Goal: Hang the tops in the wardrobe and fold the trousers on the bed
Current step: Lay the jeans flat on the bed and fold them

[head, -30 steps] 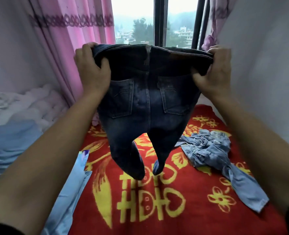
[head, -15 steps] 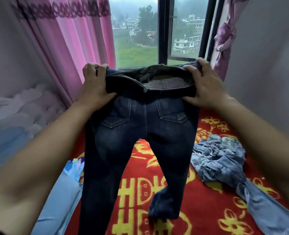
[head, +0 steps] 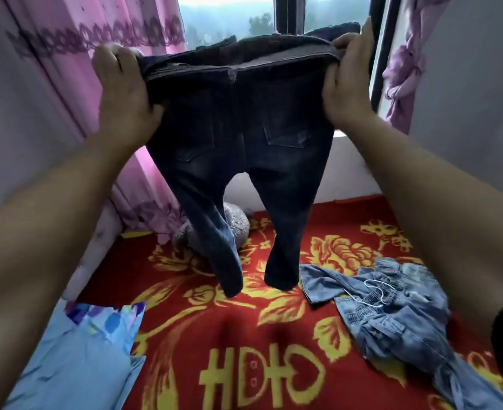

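Dark blue jeans [head: 241,137] hang in the air over the bed, back pockets facing me, both legs dangling free above the red blanket [head: 244,335]. My left hand [head: 123,93] grips the left end of the waistband and my right hand [head: 348,81] grips the right end, stretching it wide. A crumpled pair of light blue denim trousers [head: 392,309] with a white drawstring lies on the blanket at the right.
A light blue pillow [head: 76,359] lies at the lower left of the bed. A grey fluffy item [head: 235,223] sits behind the jeans' legs. Pink curtains [head: 76,69] hang at left, a tied purple curtain [head: 404,72] at right, with the window between.
I have lifted the jeans higher and stretched the waistband wider. Their legs, which lay on the blanket half a second ago, now swing clear above it.
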`<state>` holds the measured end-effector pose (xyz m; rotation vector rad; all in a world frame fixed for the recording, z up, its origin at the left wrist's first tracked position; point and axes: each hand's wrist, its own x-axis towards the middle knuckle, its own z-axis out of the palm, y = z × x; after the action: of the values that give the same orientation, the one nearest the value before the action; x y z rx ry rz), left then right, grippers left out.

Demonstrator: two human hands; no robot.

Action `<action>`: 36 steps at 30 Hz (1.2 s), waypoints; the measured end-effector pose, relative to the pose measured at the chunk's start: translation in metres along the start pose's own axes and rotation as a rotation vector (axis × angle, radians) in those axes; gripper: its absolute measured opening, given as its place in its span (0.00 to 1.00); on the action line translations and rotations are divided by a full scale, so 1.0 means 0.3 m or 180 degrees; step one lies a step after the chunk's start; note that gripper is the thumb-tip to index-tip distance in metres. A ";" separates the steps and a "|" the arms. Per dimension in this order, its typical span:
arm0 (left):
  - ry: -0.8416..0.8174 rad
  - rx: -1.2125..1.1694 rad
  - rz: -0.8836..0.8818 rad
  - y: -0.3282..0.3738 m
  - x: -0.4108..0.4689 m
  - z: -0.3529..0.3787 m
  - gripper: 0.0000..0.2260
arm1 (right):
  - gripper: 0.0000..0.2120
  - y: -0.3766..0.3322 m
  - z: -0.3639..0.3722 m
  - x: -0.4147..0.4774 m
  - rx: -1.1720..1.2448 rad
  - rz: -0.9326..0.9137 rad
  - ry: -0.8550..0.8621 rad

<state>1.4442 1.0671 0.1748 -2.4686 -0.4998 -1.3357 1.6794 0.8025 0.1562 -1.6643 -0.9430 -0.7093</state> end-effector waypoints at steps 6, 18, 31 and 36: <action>-0.0012 -0.0491 -0.0387 0.058 -0.126 -0.055 0.18 | 0.13 -0.050 -0.075 -0.118 -0.0151 -0.0001 -0.0015; -0.3224 0.0508 -0.0084 0.207 -1.114 0.003 0.14 | 0.10 0.046 -0.162 -1.070 -0.1920 0.1492 -0.2678; -0.3556 0.0149 0.0199 0.308 -1.754 -0.228 0.12 | 0.13 -0.119 -0.410 -1.707 -0.2019 0.1437 -0.3348; -0.4732 -0.0103 0.0340 0.460 -2.245 -0.317 0.12 | 0.11 -0.139 -0.509 -2.178 -0.2003 0.1794 -0.4699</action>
<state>1.0895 0.7945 -0.3558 -2.9979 -0.5564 0.7651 1.3076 0.5064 -0.3194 -2.8705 -1.1079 0.8937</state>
